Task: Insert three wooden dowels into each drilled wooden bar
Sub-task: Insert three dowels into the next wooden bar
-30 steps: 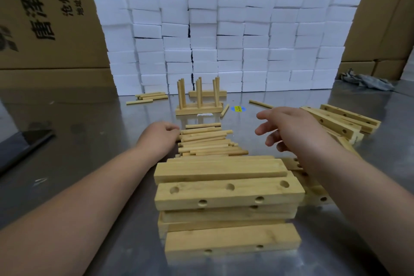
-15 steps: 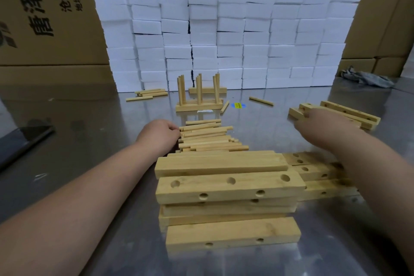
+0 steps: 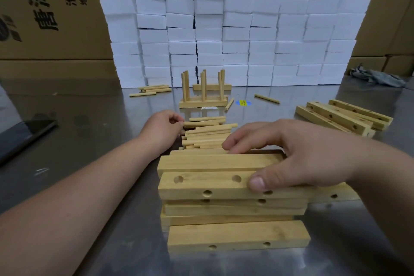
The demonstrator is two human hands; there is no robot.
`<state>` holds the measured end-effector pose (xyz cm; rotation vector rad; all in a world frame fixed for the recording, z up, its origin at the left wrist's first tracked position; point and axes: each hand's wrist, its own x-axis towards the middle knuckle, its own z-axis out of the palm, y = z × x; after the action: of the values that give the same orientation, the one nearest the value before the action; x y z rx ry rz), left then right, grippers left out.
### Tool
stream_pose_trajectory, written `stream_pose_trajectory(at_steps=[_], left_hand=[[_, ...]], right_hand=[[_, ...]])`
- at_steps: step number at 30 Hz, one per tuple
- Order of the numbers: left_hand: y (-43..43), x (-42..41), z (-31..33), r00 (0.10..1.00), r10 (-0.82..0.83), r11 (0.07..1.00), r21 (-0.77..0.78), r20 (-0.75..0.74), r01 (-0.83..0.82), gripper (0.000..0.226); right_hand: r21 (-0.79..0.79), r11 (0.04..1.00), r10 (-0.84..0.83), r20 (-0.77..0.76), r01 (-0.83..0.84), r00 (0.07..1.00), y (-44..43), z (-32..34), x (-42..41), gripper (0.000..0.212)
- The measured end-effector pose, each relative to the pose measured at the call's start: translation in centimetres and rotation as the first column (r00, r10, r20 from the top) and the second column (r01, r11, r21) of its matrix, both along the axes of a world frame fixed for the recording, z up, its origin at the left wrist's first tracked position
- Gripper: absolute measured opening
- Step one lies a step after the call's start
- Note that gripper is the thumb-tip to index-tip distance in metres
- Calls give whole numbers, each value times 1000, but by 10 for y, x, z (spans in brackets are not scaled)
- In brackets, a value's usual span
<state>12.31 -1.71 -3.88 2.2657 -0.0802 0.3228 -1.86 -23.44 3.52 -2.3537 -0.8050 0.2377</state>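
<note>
Drilled bar (image 3: 201, 185): pale squared wood, round holes, topping stack (image 3: 224, 210), gripped thumb-to-fingers by your right hand (image 3: 298, 154) | dowel (image 3: 203, 123): smooth round stick, on pile (image 3: 206, 139) behind, end pinched by your left hand (image 3: 161, 129).

dowel pile (image 3: 206, 133) behind bar stack (image 3: 224, 188)

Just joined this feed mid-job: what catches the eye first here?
A wall of white foam blocks fills the back of the steel table. Near centre, the right hand grips the top of a stack of drilled bars, while the left hand pinches at the pile of loose dowels just behind it. Farther back stands a bar with upright dowels.
</note>
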Motion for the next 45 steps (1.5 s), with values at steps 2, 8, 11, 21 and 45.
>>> stream_pose_trajectory(at_steps=[2, 8, 11, 21, 45], left_hand=[[1, -1, 2, 999, 34, 998, -51, 42, -32, 9], [-1, -19, 15, 982, 111, 945, -321, 152, -57, 19], [-3, -32, 40, 964, 188, 830, -555, 188, -54, 19], [-1, -69, 46, 979, 41, 655, -745, 201, 125, 22], [-7, -90, 51, 902, 63, 808, -552, 428, 205, 14]], right_hand=[[24, 1000, 4, 1, -4, 1000, 0, -1, 0, 30], [85, 996, -10, -2, 10, 1000, 1, -2, 1, 29], [123, 992, -22, 30, 18, 999, 1, -3, 1, 26], [598, 541, -718, -38, 592, 695, -9, -2, 16, 47], [609, 671, -438, -133, 422, 889, -6, -4, 16, 24]])
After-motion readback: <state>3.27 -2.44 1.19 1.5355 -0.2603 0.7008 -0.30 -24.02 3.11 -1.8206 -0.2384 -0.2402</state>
